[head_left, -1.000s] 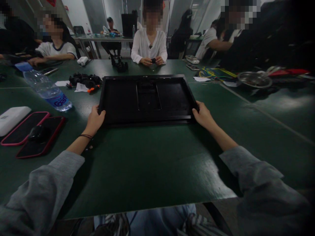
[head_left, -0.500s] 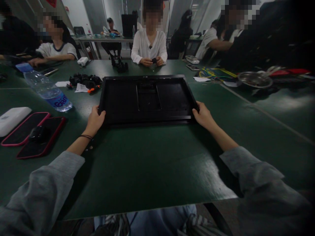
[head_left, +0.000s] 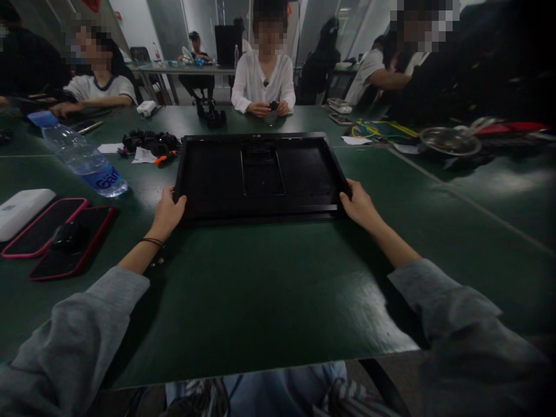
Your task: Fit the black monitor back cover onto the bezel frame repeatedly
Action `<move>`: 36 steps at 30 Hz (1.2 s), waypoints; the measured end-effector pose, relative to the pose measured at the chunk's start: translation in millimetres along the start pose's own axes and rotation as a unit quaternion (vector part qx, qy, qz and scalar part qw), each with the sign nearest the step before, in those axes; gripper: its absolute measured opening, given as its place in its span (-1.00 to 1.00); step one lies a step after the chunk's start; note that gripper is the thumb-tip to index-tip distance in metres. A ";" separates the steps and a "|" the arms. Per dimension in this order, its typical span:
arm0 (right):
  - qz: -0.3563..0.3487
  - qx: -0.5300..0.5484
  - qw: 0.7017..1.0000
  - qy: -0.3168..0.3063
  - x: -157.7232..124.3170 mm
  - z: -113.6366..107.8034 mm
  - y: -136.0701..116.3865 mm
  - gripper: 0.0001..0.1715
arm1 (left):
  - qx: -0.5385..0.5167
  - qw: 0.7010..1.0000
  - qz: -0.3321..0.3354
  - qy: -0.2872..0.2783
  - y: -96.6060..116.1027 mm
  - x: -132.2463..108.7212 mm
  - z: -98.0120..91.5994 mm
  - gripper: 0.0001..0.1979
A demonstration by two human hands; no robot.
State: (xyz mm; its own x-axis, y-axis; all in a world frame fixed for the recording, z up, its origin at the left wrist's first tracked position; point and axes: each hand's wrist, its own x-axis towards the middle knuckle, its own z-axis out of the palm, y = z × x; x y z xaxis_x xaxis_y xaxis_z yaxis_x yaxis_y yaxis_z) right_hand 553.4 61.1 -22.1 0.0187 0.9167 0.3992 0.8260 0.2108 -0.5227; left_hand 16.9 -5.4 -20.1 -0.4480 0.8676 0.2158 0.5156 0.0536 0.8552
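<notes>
A wide black monitor casing [head_left: 212, 174] lies in front of me on the green table [head_left: 269, 295]. It has a raised rim and a rectangular recess in its middle, with small light lettering on the far edge. My left hand [head_left: 169, 211] is closed on its near left corner, thumb on top. At the near right corner, my right hand [head_left: 358, 202] grips the rim the same way. The fingers beneath the edges are mostly hidden.
To the left are a water bottle [head_left: 98, 168], two red-edged phones [head_left: 46, 226] and a white box [head_left: 24, 211]. Black parts [head_left: 150, 142] lie beyond the casing. A metal bowl [head_left: 449, 141] and cables [head_left: 382, 128] are at right. A person in white [head_left: 264, 81] sits opposite.
</notes>
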 end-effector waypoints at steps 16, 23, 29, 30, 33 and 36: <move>0.001 0.001 1.000 0.004 -1.1 -0.1 -2.5 -0.31 | -0.023 1.000 -0.001 0.001 4.2 -2.0 0.7 -0.54; -0.009 -0.006 1.000 0.005 0.0 0.3 0.0 -0.30 | -0.021 1.000 0.003 0.000 0.1 0.4 1.3 -0.53; -0.013 -0.006 1.000 0.009 -0.1 0.9 2.4 -0.30 | -0.037 0.999 0.006 -0.008 3.3 -1.7 1.2 -0.51; -0.011 -0.009 1.000 0.007 -0.3 0.6 2.0 -0.29 | -0.036 0.999 0.007 -0.008 3.5 -1.8 1.2 -0.51; -0.009 -0.012 1.000 0.001 -0.9 -0.7 -0.2 -0.29 | -0.034 0.999 0.008 -0.007 3.6 -1.5 1.2 -0.52; -0.003 -0.006 1.000 -0.001 -1.4 -1.7 -3.0 -0.30 | -0.029 1.000 0.004 -0.004 4.8 -1.9 0.9 -0.53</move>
State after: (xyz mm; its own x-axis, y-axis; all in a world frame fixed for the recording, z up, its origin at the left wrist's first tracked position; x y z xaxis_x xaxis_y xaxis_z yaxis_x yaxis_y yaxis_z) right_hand 551.9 58.6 -19.8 0.0116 0.9160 0.4009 0.8326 0.2132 -0.5111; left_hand 20.9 -6.3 -16.9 -0.4382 0.8717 0.2193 0.4762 0.0181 0.8792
